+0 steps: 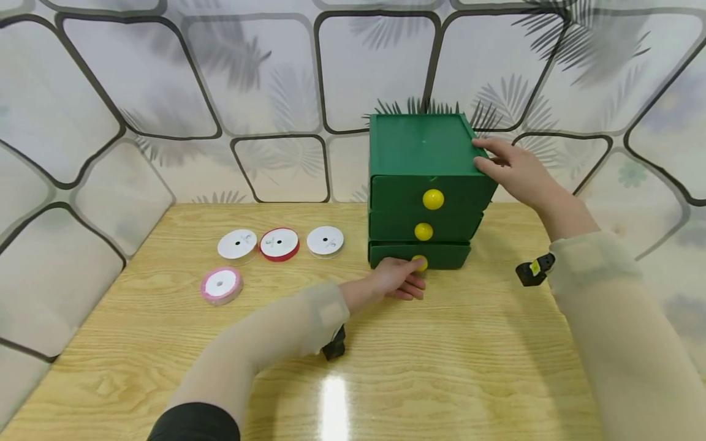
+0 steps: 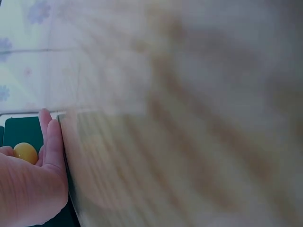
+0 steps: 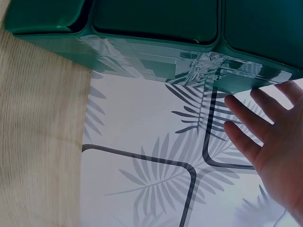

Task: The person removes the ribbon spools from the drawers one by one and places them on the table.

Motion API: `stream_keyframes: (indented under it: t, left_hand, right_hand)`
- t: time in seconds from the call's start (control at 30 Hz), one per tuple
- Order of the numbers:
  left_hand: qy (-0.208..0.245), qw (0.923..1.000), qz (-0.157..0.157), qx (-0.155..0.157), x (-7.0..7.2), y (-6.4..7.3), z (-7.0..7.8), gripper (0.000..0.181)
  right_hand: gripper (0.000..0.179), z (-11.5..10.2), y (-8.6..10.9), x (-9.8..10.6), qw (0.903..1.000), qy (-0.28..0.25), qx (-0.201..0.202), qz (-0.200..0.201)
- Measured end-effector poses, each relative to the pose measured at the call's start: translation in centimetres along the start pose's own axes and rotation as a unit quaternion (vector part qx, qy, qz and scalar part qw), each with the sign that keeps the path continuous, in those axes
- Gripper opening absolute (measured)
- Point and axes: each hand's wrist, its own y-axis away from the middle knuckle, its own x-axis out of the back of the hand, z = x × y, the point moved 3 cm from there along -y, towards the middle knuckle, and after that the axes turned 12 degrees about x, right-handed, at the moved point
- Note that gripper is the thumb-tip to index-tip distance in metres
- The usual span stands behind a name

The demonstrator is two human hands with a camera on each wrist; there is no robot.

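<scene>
A green drawer cabinet (image 1: pixel 421 147) with three stacked drawers and round yellow knobs stands on the table. My left hand (image 1: pixel 394 278) pinches the bottom drawer's knob (image 1: pixel 420 262) between thumb and fingers. That bottom drawer (image 1: pixel 449 256) sticks out slightly, with a narrow gap above its front. In the left wrist view the same yellow knob (image 2: pixel 25 152) shows between thumb and fingers. My right hand (image 1: pixel 515 171) rests at the cabinet's top right edge. The right wrist view shows the right hand's fingers (image 3: pixel 246 116) spread beside the clear-taped side wall.
Left of the cabinet lie ribbon spools: a white one (image 1: pixel 237 244), a red-edged one (image 1: pixel 279 242), another white one (image 1: pixel 325 240) and a pink one (image 1: pixel 221 283). Behind the wooden table (image 1: pixel 413 367) rises a patterned wall (image 1: pixel 276 73).
</scene>
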Motion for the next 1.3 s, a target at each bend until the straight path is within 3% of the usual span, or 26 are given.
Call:
stream_keyframes:
  t: [1.07,1.3]
  left_hand:
    - [0.023,0.9995,-0.02,0.007,-2.7,5.1,-4.1,0.04]
    - [0.04,0.9989,-0.022,0.009,-3.1,5.7,-4.8,0.036]
  right_hand:
    - [0.063,0.1,0.1,-0.3,0.9999,0.0,-0.008,0.015]
    - [0.063,0.1,0.2,-0.4,0.9999,-0.003,-0.007,0.014]
